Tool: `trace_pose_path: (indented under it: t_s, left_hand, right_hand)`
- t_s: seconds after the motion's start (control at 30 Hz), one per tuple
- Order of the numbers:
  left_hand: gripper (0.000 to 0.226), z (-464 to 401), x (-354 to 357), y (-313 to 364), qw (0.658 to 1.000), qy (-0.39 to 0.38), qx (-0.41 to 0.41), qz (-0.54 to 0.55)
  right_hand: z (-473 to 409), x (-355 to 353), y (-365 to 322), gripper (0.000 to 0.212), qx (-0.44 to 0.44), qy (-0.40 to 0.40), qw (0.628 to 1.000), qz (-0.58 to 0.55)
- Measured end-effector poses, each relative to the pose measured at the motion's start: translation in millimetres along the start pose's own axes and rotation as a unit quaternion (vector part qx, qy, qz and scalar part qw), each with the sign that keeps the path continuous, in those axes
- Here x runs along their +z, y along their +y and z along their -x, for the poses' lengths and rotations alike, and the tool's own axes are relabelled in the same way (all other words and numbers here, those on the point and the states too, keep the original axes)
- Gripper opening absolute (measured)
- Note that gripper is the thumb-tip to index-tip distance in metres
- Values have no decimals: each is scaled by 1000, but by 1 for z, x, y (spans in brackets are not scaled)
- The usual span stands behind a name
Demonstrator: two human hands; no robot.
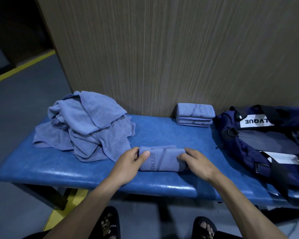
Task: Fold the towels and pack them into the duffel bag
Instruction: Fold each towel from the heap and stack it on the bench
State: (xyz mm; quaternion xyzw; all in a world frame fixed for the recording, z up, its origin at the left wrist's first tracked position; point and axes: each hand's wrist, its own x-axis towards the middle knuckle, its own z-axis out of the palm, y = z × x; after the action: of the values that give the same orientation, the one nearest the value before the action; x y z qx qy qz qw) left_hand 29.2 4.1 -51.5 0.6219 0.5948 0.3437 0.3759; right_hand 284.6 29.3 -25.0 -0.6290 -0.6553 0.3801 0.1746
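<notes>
Left hand: your left hand (134,158) grips the left end of the folded towel (160,159); the thumb lies on top of the cloth and the fingers (136,150) curl round its far edge.
Right hand: your right hand (196,162) holds the right end of the same towel, its fingers bent down over the top and the end of the fold.
Folded towel: it lies on the worktop (59,171) near the near edge, about midway along, between your two hands. Dark printed lettering shows on its top face.
Loose towels: a heap of unfolded towels (88,125) of the same pale blue sits on the left part of the worktop, its near right corner just beside your left hand.
Finished stack: a small stack of folded towels (195,114) stands at the far edge against the wood-grain wall (162,49), well apart from the towel in your hands.
Duffel bag: the dark blue duffel bag (235,144) rests on the right end of the worktop, just right of the stack, with black straps and a white label. You cannot tell whether any towels are inside.
Floor: your sandalled feet (109,225) stand on the grey floor (16,118) below the worktop's near edge; a yellow line (22,66) runs across the floor at far left.
</notes>
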Motion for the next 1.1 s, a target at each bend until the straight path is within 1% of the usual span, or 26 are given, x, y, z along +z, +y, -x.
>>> trace_pose_path:
  t_s: [0.07, 0.13, 0.27, 0.4, 0.47, 0.57, 0.7, 0.73, 0.8, 0.87, 0.9, 0.93, 1.0, 1.1]
  left_hand:
    - [46, -7, -1, 3, 999, 17, -26, -40]
    - [49, -14, 0, 4, 996, 24, -60, -64]
    - [47, -19, 3, 12, 982, 48, -107, -146]
    - [44, -25, 9, 15, 969, 61, -117, -207]
    - [44, -25, 12, 18, 963, 71, -108, -237]
    - [44, -22, 18, 22, 949, 86, -93, -288]
    - [35, -17, 17, 25, 922, 111, -61, -365]
    - [32, -18, 15, 23, 916, 118, -46, -381]
    - [30, -23, 12, 16, 914, 125, 30, -385]
    - [36, -27, 13, 12, 918, 96, 140, -359]
    - [39, -27, 15, 12, 917, 68, 173, -352]
    - [45, -27, 17, 14, 915, 30, 179, -360]
    - [59, -27, 21, 14, 906, -35, 157, -391]
    - [80, -30, 12, 12, 901, -78, 147, -401]
  right_hand:
    - [-4, 3, -2, 30, 14, 15, 1000, -3]
    - [-7, 6, -5, 39, 21, 37, 999, 14]
    - [-12, 19, -12, 49, 36, 91, 994, 57]
    - [-13, 32, -15, 50, 51, 156, 981, 105]
    - [-12, 36, -18, 49, 55, 178, 976, 116]
    - [-14, 38, -22, 48, 67, 188, 971, 130]
    - [-18, 37, -24, 48, 82, 198, 965, 149]
    - [-19, 37, -25, 47, 84, 197, 965, 153]
    - [-21, 37, -25, 48, 87, 196, 963, 165]
    - [-22, 37, -25, 49, 89, 197, 960, 180]
    - [-23, 37, -25, 49, 92, 197, 958, 188]
    - [-24, 37, -26, 49, 95, 196, 956, 196]
    - [-25, 37, -26, 49, 98, 194, 954, 205]
    - [-25, 37, -26, 45, 94, 195, 957, 193]
